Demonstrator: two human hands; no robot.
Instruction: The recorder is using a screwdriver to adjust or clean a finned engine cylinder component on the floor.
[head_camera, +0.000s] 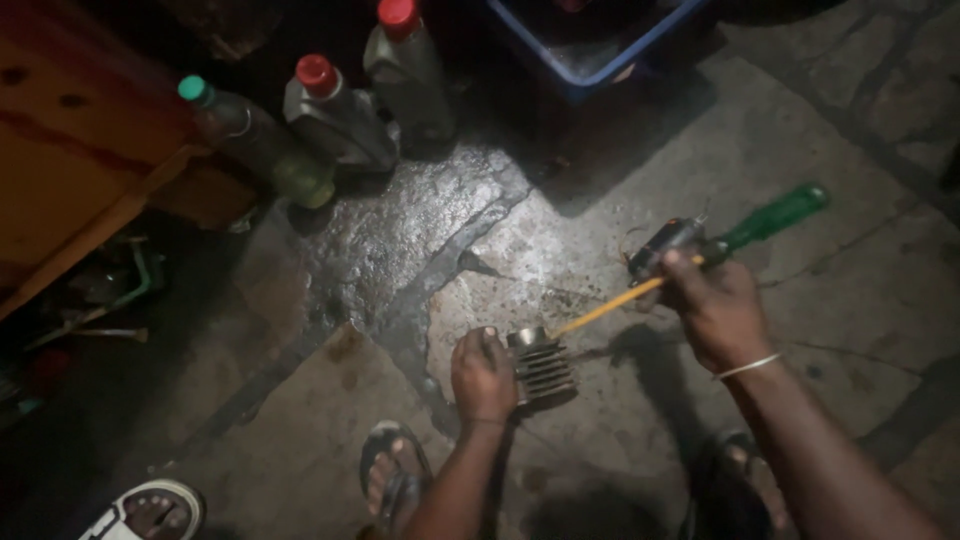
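We count three bottles (330, 110) and one green-handled screwdriver (770, 218) on the stone floor (400, 240). Our left hand (483, 375) closes round one grey, finned metal cylinder (543, 365) on that floor; our right hand (715, 305) grips a thin yellow stick (605, 308) touching its rim.

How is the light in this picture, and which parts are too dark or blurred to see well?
Head view: one bright pool of light glares off the wet stone floor; the left side and top sink into shadow; the right hand with its yellow stick is slightly motion-blurred; the left hand on the finned metal cylinder is sharper.
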